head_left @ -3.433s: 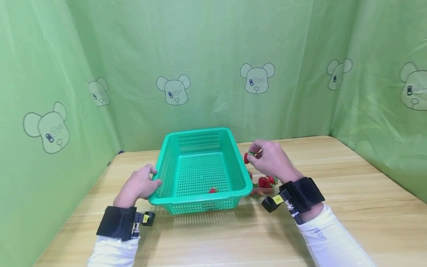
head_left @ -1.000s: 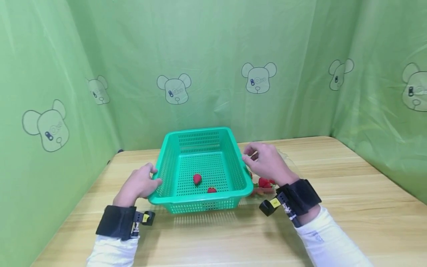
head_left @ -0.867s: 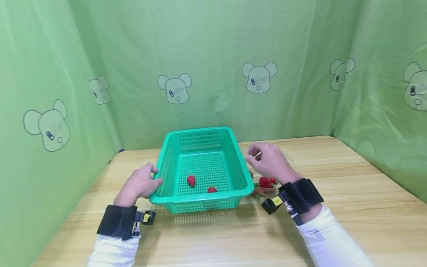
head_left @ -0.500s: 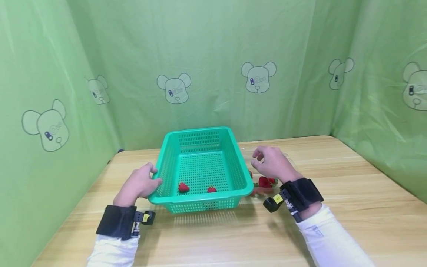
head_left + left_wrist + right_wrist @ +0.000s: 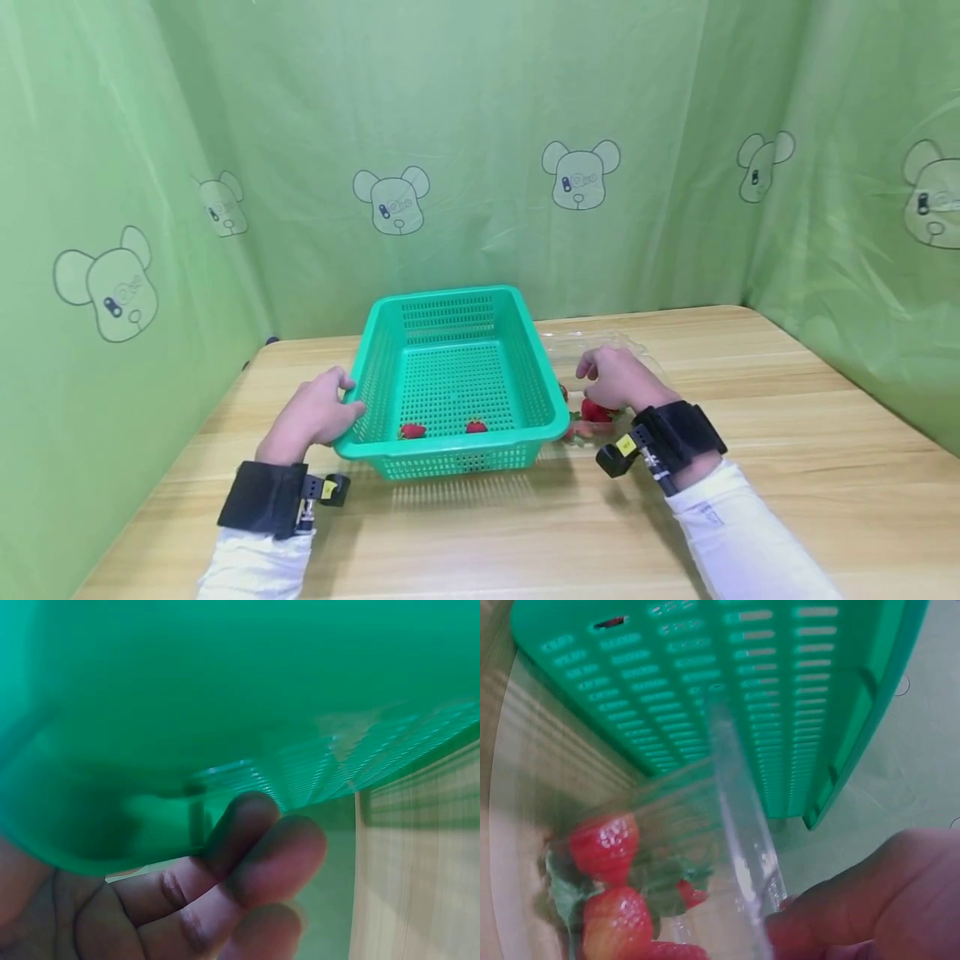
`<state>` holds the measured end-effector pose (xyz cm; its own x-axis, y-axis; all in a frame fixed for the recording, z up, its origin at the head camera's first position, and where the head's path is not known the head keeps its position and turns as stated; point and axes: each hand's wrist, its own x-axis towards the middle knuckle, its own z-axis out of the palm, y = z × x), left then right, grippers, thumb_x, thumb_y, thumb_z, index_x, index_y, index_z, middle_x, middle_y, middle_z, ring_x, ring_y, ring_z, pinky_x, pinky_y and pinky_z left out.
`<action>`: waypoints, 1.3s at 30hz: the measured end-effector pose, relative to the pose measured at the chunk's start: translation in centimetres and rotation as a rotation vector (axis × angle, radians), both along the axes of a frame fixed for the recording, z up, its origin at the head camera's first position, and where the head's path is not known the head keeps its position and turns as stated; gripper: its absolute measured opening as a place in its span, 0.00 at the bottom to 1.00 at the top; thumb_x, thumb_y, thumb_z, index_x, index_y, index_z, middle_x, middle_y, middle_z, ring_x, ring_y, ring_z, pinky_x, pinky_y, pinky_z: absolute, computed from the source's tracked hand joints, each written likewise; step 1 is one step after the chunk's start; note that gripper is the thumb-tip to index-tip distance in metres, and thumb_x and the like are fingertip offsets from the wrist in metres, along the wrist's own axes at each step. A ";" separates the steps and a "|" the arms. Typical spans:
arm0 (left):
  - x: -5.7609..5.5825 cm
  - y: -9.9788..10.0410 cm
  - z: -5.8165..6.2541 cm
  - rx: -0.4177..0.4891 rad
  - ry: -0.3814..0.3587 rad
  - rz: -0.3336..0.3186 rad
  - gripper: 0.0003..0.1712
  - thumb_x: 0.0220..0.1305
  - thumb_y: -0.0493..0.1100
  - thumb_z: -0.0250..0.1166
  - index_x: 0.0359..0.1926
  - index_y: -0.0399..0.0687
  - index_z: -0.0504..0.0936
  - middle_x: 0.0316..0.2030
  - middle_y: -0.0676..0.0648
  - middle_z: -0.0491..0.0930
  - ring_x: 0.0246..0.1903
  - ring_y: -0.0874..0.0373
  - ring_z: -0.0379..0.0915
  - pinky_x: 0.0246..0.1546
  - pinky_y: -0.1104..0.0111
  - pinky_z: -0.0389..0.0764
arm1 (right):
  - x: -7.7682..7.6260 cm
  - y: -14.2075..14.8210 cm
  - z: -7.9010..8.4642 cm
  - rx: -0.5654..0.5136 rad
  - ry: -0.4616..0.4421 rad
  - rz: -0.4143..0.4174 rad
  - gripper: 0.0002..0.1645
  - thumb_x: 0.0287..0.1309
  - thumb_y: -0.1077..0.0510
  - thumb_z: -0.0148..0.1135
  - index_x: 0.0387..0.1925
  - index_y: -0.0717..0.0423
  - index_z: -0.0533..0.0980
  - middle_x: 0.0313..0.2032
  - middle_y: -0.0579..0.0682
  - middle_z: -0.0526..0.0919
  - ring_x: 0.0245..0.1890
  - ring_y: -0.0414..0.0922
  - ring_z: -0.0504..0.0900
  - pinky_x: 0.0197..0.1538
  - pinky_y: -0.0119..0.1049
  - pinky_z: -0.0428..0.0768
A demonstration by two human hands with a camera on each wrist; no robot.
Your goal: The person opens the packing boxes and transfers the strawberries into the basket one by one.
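My left hand grips the left rim of a green plastic basket, its fingers curled beneath the rim in the left wrist view. Two red strawberries lie inside near the front wall: one at left, another at right. To the basket's right stands a clear plastic box holding several strawberries. My right hand reaches over this box with its fingers loosely bent and nothing seen in them. In the right wrist view its thumb is right at the box rim; the other fingertips are hidden.
The wooden table carries the basket and the box, side by side. A green curtain with bear-head drawings encloses the back and both sides. The basket's right wall rises close beside the box.
My right hand let go of a strawberry into the basket; it rolled left and forward to the front wall. The empty hand then moved right and down toward the box. My left hand stayed put.
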<state>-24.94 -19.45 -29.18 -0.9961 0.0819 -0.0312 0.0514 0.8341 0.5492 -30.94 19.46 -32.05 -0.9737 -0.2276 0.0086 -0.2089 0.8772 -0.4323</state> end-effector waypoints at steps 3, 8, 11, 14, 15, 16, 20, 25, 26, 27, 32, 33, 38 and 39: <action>-0.1 0.0 0.0 -0.001 0.001 0.000 0.24 0.64 0.41 0.58 0.57 0.31 0.66 0.39 0.36 0.77 0.24 0.54 0.74 0.26 0.64 0.78 | 0.0 0.0 -0.3 -0.008 -0.044 0.000 0.22 0.41 0.71 0.59 0.44 0.64 0.77 0.45 0.67 0.79 0.36 0.53 0.79 0.34 0.41 0.80; -0.1 -0.1 0.0 -0.002 0.007 -0.004 0.24 0.64 0.41 0.58 0.57 0.31 0.66 0.39 0.36 0.77 0.24 0.54 0.74 0.26 0.64 0.78 | -0.1 0.2 -0.9 -0.002 -0.065 0.025 0.20 0.41 0.69 0.62 0.42 0.64 0.77 0.42 0.64 0.80 0.37 0.54 0.78 0.38 0.46 0.79; -0.1 0.0 0.0 0.001 0.007 -0.004 0.24 0.64 0.40 0.58 0.57 0.31 0.66 0.38 0.36 0.77 0.24 0.54 0.75 0.26 0.64 0.79 | -0.3 0.3 -1.2 0.008 -0.058 0.039 0.18 0.44 0.68 0.63 0.42 0.66 0.77 0.40 0.64 0.81 0.36 0.53 0.78 0.38 0.46 0.79; -0.1 0.0 0.0 0.003 0.004 -0.002 0.24 0.64 0.40 0.58 0.56 0.31 0.66 0.38 0.36 0.77 0.24 0.54 0.75 0.26 0.64 0.78 | -0.4 0.3 -1.6 0.010 -0.051 0.048 0.17 0.45 0.68 0.63 0.41 0.67 0.78 0.38 0.62 0.82 0.34 0.51 0.79 0.38 0.45 0.80; -0.2 0.0 0.0 0.004 0.003 -0.002 0.24 0.64 0.40 0.58 0.57 0.31 0.66 0.38 0.36 0.77 0.24 0.54 0.75 0.26 0.64 0.78 | -0.4 0.4 -1.7 0.002 -0.056 0.048 0.17 0.44 0.69 0.63 0.41 0.67 0.78 0.37 0.62 0.82 0.33 0.51 0.79 0.37 0.45 0.80; -0.2 0.0 0.0 0.003 0.001 -0.001 0.24 0.64 0.40 0.58 0.57 0.31 0.66 0.38 0.36 0.77 0.24 0.54 0.74 0.26 0.64 0.78 | -0.4 0.4 -1.8 -0.002 -0.058 0.049 0.17 0.44 0.69 0.64 0.41 0.68 0.78 0.36 0.61 0.83 0.32 0.50 0.79 0.37 0.45 0.80; -0.2 0.0 0.0 0.005 -0.002 0.000 0.24 0.65 0.40 0.58 0.57 0.31 0.66 0.40 0.35 0.77 0.24 0.54 0.75 0.26 0.64 0.78 | -0.4 0.4 -2.1 -0.001 -0.049 0.059 0.15 0.45 0.68 0.66 0.39 0.68 0.78 0.32 0.58 0.84 0.31 0.49 0.80 0.38 0.45 0.80; -0.1 0.0 -0.1 0.004 -0.003 0.000 0.24 0.65 0.40 0.58 0.57 0.32 0.66 0.41 0.35 0.77 0.24 0.54 0.74 0.26 0.64 0.78 | -0.2 0.4 -2.4 0.018 -0.033 0.059 0.11 0.48 0.65 0.68 0.35 0.65 0.79 0.30 0.55 0.83 0.31 0.48 0.79 0.38 0.45 0.80; -0.1 0.0 -0.1 0.004 -0.003 0.001 0.24 0.65 0.40 0.58 0.57 0.32 0.66 0.41 0.35 0.77 0.24 0.54 0.74 0.26 0.64 0.78 | -0.2 0.4 -2.4 0.018 -0.032 0.058 0.10 0.48 0.65 0.68 0.35 0.65 0.79 0.30 0.55 0.83 0.31 0.48 0.79 0.38 0.45 0.79; -0.1 0.0 -0.1 0.004 -0.004 0.001 0.24 0.65 0.40 0.58 0.57 0.32 0.66 0.40 0.35 0.77 0.24 0.54 0.74 0.26 0.64 0.78 | -0.1 0.4 -2.5 0.015 -0.033 0.058 0.10 0.48 0.65 0.68 0.35 0.65 0.79 0.30 0.55 0.83 0.31 0.48 0.79 0.38 0.45 0.80; -0.1 0.0 -0.1 0.004 -0.003 0.004 0.24 0.65 0.40 0.58 0.57 0.32 0.66 0.39 0.36 0.77 0.24 0.54 0.74 0.26 0.64 0.78 | -0.1 0.2 -2.4 0.011 -0.042 0.053 0.10 0.50 0.66 0.67 0.37 0.64 0.79 0.31 0.56 0.82 0.31 0.48 0.79 0.38 0.44 0.79; -0.1 0.0 -0.1 0.003 -0.002 0.006 0.24 0.65 0.40 0.58 0.57 0.32 0.66 0.39 0.36 0.77 0.24 0.54 0.74 0.25 0.64 0.78 | -0.1 0.2 -2.4 0.013 -0.044 0.054 0.10 0.51 0.66 0.66 0.38 0.64 0.78 0.31 0.56 0.82 0.31 0.48 0.79 0.38 0.44 0.79; 0.0 0.0 -0.2 0.006 -0.005 0.010 0.24 0.65 0.40 0.58 0.57 0.32 0.66 0.39 0.36 0.77 0.24 0.54 0.74 0.25 0.64 0.78 | 0.0 0.1 -2.5 0.007 -0.038 0.058 0.09 0.52 0.66 0.66 0.37 0.63 0.78 0.31 0.56 0.82 0.31 0.49 0.78 0.37 0.44 0.79; 0.0 0.0 -0.2 0.008 -0.007 0.009 0.24 0.65 0.40 0.58 0.57 0.32 0.66 0.38 0.36 0.77 0.24 0.54 0.75 0.25 0.64 0.79 | 0.0 0.1 -2.5 0.003 -0.035 0.061 0.08 0.53 0.66 0.65 0.37 0.63 0.78 0.31 0.56 0.81 0.31 0.49 0.78 0.37 0.44 0.79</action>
